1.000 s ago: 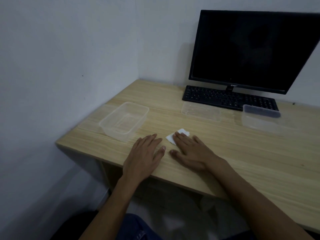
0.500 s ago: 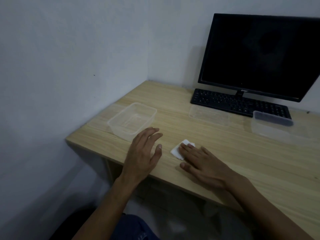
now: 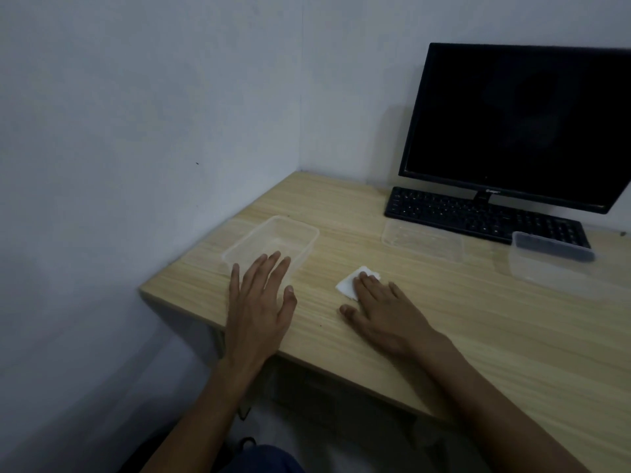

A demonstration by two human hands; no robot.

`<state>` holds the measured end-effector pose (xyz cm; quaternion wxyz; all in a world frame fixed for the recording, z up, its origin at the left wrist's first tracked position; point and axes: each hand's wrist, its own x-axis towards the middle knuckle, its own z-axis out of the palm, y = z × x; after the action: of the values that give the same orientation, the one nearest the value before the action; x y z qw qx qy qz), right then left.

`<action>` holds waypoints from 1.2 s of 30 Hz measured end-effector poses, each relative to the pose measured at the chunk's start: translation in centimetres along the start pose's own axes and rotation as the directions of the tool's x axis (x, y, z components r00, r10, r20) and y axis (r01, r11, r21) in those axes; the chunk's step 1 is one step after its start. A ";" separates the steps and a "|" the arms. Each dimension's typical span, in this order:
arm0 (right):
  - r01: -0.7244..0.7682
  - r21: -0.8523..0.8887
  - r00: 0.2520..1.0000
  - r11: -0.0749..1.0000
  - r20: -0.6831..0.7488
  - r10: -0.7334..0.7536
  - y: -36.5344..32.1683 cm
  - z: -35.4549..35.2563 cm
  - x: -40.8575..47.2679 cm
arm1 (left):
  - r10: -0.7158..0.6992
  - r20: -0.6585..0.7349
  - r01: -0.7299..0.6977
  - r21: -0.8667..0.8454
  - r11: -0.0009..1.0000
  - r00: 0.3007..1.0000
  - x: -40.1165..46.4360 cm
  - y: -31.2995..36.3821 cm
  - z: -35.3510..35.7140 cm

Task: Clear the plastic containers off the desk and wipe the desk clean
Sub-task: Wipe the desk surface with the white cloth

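The nearest clear container sits near the table's left front corner, its long axis running away and rightward. The left hand, fingers spread and holding nothing, reaches just before it. The right hand presses flat on a white tissue.

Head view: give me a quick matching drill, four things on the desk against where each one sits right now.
Things:
1. white wipe
2. open clear tub
3. flat clear lid
4. keyboard

Places:
A. under the monitor
B. at the left hand's fingertips
C. just in front of the keyboard
D. under the right hand's fingers

Pairs: 1-D, 2-B, 3-C, 4-A
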<state>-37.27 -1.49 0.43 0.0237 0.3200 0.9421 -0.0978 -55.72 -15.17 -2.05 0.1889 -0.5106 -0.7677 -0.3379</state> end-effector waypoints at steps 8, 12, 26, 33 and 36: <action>0.141 -0.019 0.990 0.990 0.029 -0.141 -1.5 -0.9 6.6 | 0.026 0.015 -0.026 -0.031 0.999 1.000 -0.1 0.0 -0.1; 0.219 -0.031 0.975 0.975 0.033 -0.218 -2.1 -0.8 6.1 | 0.034 0.006 -0.034 -0.014 0.999 0.999 -0.1 0.1 -0.1; 0.210 -0.118 0.977 0.971 0.070 -0.202 -1.2 -1.6 8.2 | 0.007 -0.016 -0.007 -0.013 1.000 1.000 -0.1 0.1 -0.3; 0.231 -0.127 0.972 0.964 0.065 -0.225 -1.3 -1.6 8.4 | 0.005 -0.014 -0.006 -0.017 1.000 1.000 -0.2 0.1 -0.2; 0.241 -0.128 0.970 0.962 0.059 -0.235 -1.8 -1.4 7.8 | 0.006 -0.008 -0.006 -0.021 1.000 1.000 -0.2 0.1 -0.3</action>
<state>-44.50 2.08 1.24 0.0535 0.1999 0.9774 -0.0431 -55.55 -15.44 -1.92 0.1873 -0.5135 -0.7618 -0.3475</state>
